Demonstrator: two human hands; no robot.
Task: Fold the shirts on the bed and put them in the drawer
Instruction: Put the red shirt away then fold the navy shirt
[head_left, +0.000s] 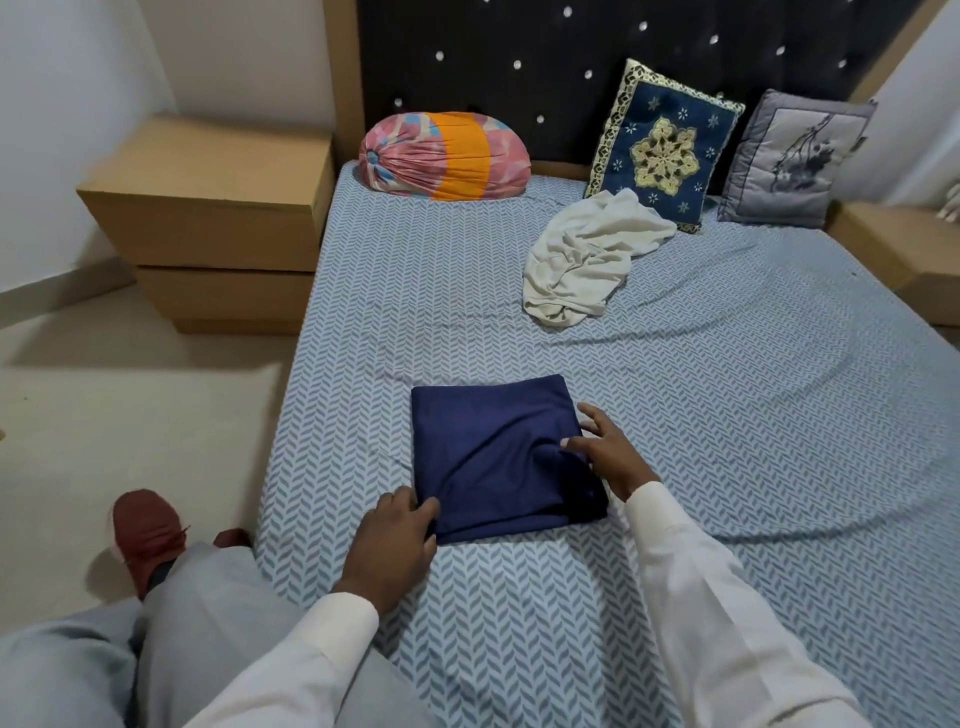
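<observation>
Your left hand (392, 545) grips the navy shirt (498, 457) at its 7 o'clock corner, fingers curled over the edge. Your right hand (608, 452) lies on the 3 o'clock edge with fingers spread and the thumb pressing a small pucker (a flat press, not a clasp).

The shirt is a folded square, flat on the bed (727, 415), nearer the mattress's left edge than its right. The white shirt (587, 260) is crumpled at 1 o'clock, well apart, up against the blue cushion (662, 148). There's open sheet between the two shirts and out to 3 o'clock.

The nightstand (218, 156) is at 10 o'clock beside the bed, with both drawers (208, 234) closed and bare floor (130, 389) in front. The bolster (447, 156) is at 12 and the grey cushion (789, 161) at 2.
</observation>
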